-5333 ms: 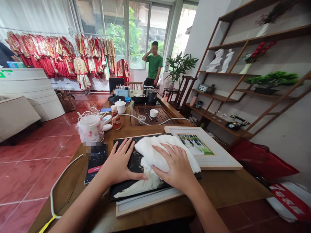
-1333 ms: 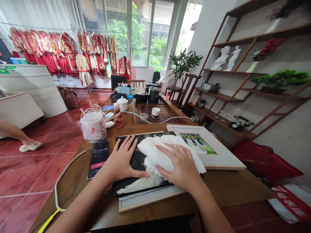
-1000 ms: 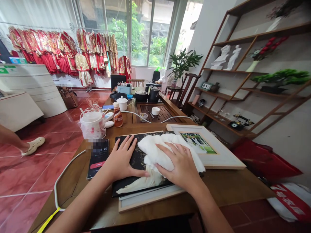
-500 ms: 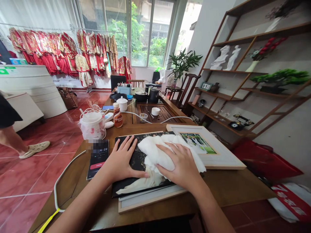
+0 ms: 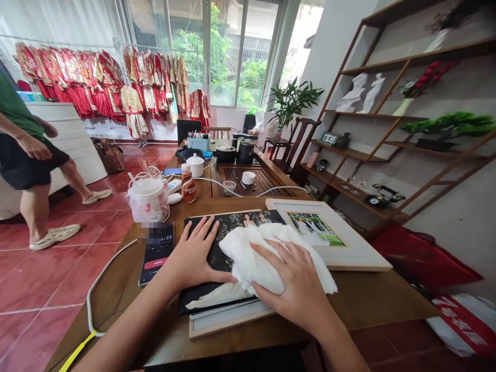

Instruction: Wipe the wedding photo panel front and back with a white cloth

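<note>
A dark wedding photo print (image 5: 228,232) lies across a light wooden picture frame (image 5: 232,326) on the table. My left hand (image 5: 196,253) rests flat on its left side, fingers spread and thumb stretched to the right, holding nothing. My right hand (image 5: 290,279) presses a crumpled white cloth (image 5: 248,258) onto the photo, with its fingers curved over the cloth. The cloth covers the photo's middle and right part; two people's heads and a pale dress hem show around it. Behind it to the right lies a second, white-matted framed photo (image 5: 315,227).
Left of the photo lies a phone (image 5: 157,253), with a bagged white cup (image 5: 147,194) and brown bottle (image 5: 188,185) beyond. A tea tray (image 5: 267,181) and white cable (image 5: 91,294) are on the table. Someone in green (image 5: 23,119) walks at left; shelves (image 5: 368,150) stand right.
My right hand and the cloth have moved slightly down and right, uncovering the two heads in the photo. My left hand stays put. The person at left has come further into view.
</note>
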`<state>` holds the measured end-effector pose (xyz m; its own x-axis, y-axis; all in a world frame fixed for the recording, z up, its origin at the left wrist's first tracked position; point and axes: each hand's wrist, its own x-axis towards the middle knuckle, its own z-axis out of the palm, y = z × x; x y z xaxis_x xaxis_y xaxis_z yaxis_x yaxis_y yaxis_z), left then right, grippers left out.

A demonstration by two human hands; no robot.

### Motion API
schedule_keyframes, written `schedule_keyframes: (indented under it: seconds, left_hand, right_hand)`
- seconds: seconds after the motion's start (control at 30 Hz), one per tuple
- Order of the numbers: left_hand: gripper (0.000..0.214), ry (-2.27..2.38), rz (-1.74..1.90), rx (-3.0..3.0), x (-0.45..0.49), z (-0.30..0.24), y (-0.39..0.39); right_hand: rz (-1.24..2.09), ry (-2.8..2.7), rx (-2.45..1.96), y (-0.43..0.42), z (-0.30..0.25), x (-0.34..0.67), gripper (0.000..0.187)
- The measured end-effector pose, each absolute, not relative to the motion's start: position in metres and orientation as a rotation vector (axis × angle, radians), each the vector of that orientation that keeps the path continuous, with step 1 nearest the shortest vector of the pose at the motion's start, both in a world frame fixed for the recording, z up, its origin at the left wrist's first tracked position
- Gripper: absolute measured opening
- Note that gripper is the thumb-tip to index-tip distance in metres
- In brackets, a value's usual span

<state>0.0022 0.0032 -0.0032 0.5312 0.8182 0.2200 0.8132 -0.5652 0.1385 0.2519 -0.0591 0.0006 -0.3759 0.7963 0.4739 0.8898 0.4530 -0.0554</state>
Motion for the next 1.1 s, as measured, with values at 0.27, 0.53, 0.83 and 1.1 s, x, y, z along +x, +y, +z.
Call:
schedule_keyframes:
  seconds: [0.27, 0.53, 0.83, 1.1]
  left_hand:
    - [0.118, 1.442, 0.390, 2.717, 0.001, -0.003, 0.000]
    - [0.121, 1.468, 0.389, 2.709, 0.003, -0.002, 0.001]
    - [0.124, 1.439, 0.359, 2.697, 0.003, -0.001, 0.000]
    - [0.120, 1.445, 0.363, 2.724, 0.002, -0.003, 0.003]
  right_hand:
    - [-0.278, -2.223, -1.448, -0.025, 0.007, 0.247, 0.054]
    - [-0.292, -2.242, -1.454, -0.046, 0.004, 0.244, 0.058]
    - [-0.262, -2.247, -1.456, -0.048, 0.006, 0.247, 0.058]
    - [-0.286, -2.193, -1.477, -0.020, 0.007, 0.246, 0.053]
